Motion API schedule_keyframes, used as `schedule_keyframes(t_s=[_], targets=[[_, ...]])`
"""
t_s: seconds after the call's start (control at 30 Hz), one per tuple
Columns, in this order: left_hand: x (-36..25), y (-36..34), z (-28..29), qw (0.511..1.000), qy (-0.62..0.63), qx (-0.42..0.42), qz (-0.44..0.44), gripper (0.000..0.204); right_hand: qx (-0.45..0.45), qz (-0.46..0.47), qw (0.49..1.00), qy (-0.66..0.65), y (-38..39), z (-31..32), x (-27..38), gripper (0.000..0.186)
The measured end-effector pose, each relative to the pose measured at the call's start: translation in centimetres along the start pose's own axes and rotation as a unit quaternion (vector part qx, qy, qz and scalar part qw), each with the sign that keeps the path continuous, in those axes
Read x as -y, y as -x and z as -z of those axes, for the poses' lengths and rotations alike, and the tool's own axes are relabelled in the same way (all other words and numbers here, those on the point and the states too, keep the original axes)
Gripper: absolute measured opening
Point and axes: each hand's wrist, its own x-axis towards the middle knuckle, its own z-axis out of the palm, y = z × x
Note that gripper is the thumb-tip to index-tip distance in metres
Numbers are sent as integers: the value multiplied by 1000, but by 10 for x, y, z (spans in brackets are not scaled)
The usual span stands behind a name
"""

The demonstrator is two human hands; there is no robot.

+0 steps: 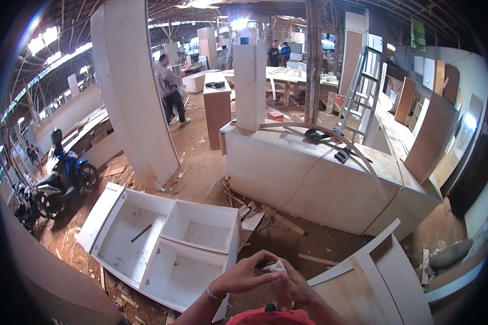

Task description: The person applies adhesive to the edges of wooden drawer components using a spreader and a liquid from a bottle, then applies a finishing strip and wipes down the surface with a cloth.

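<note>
Close to my body, my left hand [248,277] and my right hand [290,286] meet with bent fingers. Between them is a small crumpled white piece [277,266], like paper or cloth, though its kind does not show clearly. The fingertips of both hands press around it. Just left of my hands lies a white cabinet carcass [171,219] with open compartments facing up. One compartment holds a dark, narrow strip [141,233]. A pale panel with a raised frame [371,276] leans at my right.
Ahead stands a long pale cabinet [303,179] carrying power tools [320,134] and a curved strip. A tall panel [130,92] rises at the left, a ladder [360,89] at the right. Wood scraps [282,219] litter the floor. A person [171,89] walks beyond; a motorbike [65,176] stands far left.
</note>
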Motion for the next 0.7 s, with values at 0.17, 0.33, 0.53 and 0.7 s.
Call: schedule_keyframes(t_s=[0.17, 0.33, 0.53, 0.7], targets=[[56, 49, 6, 998, 55, -39, 18, 45, -57, -35, 997, -27, 3, -61, -35, 69], [87, 81, -10, 986, 24, -145, 79, 31, -165, -33, 984, 63, 25, -129, -45, 83], [124, 91, -32, 952, 130, -270, 66, 42, -47, -66, 968, 238, 35, -134, -43, 94], [111, 107, -40, 934, 125, -322, 92, 43, -1, -120, 948, 295, 41, -139, -44, 92]])
